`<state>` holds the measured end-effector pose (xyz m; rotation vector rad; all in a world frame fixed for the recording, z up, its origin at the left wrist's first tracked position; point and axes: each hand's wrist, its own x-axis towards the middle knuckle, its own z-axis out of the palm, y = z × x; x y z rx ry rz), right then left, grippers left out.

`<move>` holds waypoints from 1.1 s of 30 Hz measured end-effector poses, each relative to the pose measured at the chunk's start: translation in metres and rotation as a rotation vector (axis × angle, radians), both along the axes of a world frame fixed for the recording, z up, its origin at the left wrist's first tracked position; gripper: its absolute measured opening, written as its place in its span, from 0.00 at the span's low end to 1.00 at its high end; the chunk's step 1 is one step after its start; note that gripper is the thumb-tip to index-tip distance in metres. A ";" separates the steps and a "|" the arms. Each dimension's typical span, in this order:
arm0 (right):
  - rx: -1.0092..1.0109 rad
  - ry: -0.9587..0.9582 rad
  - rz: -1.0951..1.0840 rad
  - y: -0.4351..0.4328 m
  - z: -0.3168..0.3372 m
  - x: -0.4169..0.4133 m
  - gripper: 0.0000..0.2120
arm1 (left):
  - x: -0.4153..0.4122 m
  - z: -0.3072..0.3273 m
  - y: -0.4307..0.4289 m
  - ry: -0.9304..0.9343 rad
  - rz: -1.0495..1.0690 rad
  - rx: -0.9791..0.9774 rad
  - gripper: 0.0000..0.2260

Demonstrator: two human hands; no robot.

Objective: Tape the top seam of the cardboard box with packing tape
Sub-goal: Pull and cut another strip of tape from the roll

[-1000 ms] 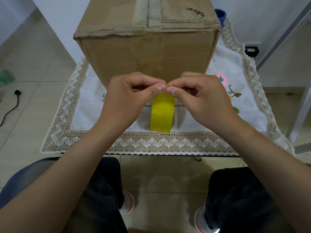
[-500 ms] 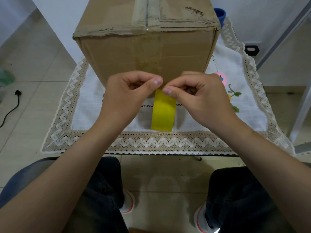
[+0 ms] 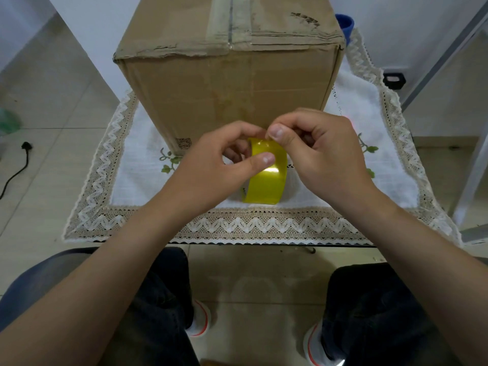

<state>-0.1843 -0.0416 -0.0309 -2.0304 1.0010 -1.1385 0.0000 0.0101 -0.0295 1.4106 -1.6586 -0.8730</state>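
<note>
A tall brown cardboard box [image 3: 224, 85] stands on the table, its top seam [image 3: 230, 25] covered by old worn tape. Right in front of the box I hold a yellow roll of packing tape [image 3: 266, 180] upright on its edge. My left hand [image 3: 211, 170] grips the roll from the left, thumb pressed on its outer face. My right hand [image 3: 319, 154] pinches at the roll's top with thumb and forefinger. Whether a loose tape end is lifted is hidden by the fingers.
A white cloth with a lace border [image 3: 237, 225] covers the table. A blue cup [image 3: 346, 23] peeks out behind the box's right corner. A black cable [image 3: 15, 170] lies on the tiled floor at left. My knees and shoes show below the table edge.
My left thumb has slid down onto the roll's face, and my right fingers have shifted to pick at its top. The roll has tilted slightly and turned more into view.
</note>
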 end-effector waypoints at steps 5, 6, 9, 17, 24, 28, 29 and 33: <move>0.063 -0.041 0.007 0.003 0.001 0.001 0.06 | -0.009 0.003 0.002 0.184 0.065 0.111 0.11; 0.062 -0.054 0.011 0.003 0.001 0.001 0.06 | -0.010 0.004 0.002 0.228 0.093 0.140 0.12; 0.044 -0.098 0.014 0.004 0.001 0.002 0.06 | -0.013 0.007 0.002 0.390 0.180 0.273 0.16; -0.061 -0.155 0.010 0.006 0.008 -0.002 0.06 | -0.014 0.004 0.006 0.452 -0.029 0.354 0.10; 0.024 -0.096 -0.023 -0.005 0.006 -0.006 0.03 | -0.016 -0.003 0.004 0.350 0.018 0.246 0.09; 0.172 -0.174 0.023 -0.008 0.011 -0.007 0.02 | -0.015 -0.005 0.005 0.345 0.005 0.205 0.09; 0.226 -0.209 0.032 -0.007 0.013 -0.006 0.02 | -0.014 -0.005 0.005 0.345 0.005 0.187 0.09; 0.479 -0.335 -0.005 -0.004 0.016 -0.003 0.06 | -0.013 -0.006 0.006 0.351 0.008 0.133 0.09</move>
